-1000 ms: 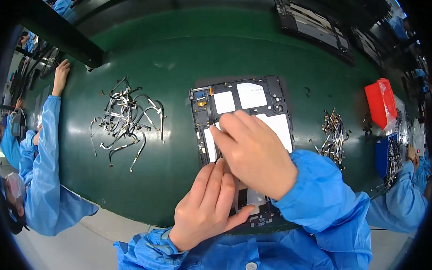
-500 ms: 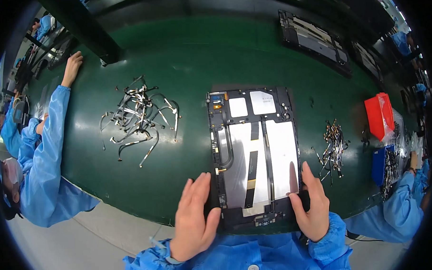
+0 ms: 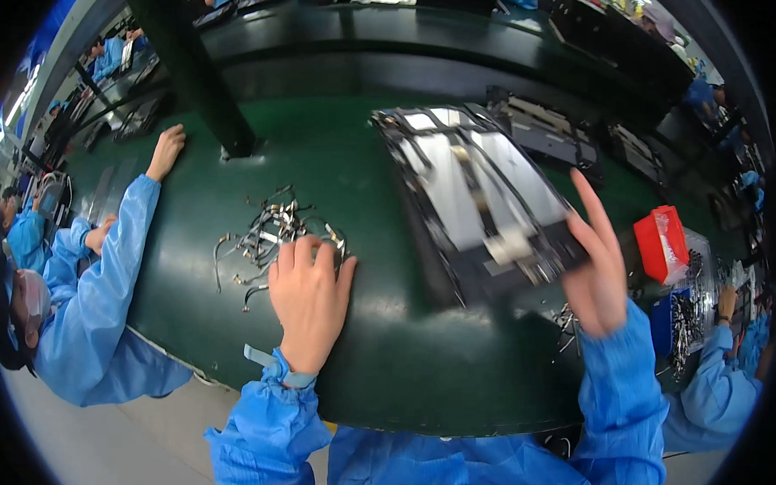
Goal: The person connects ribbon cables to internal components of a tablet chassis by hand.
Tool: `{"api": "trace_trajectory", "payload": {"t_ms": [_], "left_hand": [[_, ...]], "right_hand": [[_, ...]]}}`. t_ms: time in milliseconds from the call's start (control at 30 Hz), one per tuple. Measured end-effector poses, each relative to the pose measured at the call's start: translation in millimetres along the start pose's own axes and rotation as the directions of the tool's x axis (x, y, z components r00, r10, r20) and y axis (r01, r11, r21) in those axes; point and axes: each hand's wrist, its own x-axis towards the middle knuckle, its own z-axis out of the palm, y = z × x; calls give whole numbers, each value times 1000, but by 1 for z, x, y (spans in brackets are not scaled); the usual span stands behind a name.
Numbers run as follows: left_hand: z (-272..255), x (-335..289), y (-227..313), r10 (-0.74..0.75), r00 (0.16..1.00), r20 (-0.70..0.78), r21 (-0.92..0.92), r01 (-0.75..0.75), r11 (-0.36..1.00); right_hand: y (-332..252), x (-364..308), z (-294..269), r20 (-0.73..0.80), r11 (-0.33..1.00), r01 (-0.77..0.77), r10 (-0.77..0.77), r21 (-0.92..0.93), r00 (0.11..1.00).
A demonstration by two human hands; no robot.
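Note:
A flat tablet-like device, its back off, shows a black frame, silver plates and dark ribbon cables. It is tilted above the green bench, slightly blurred. My right hand grips its near right corner, fingers along the edge and thumb hidden. My left hand is back up, fingers stretched forward and thumb apart, at the near edge of a tangled pile of short cables. The fingertips overlap the pile; I see nothing held in them. Part of a second cable pile shows below my right hand.
Similar opened devices lie at the far right. A red bin and a blue bin stand on the right. A dark post rises at the left back. A co-worker's arm rests on the bench's left.
The device has been lifted off the bench and moved away from me, tilted, with my right hand. My left hand has left its side and gone to the left cable pile.

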Motion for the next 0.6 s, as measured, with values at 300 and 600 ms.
{"api": "trace_trajectory", "payload": {"t_ms": [300, 600], "left_hand": [[13, -4, -11, 26, 997, -68, 34, -23, 999], [17, 2, -3, -22, 994, -106, -43, 18, 999]], "right_hand": [[109, 212, 90, -190, 977, 183, -160, 106, 969], [149, 294, 79, -257, 871, 147, -294, -468, 920]]}}
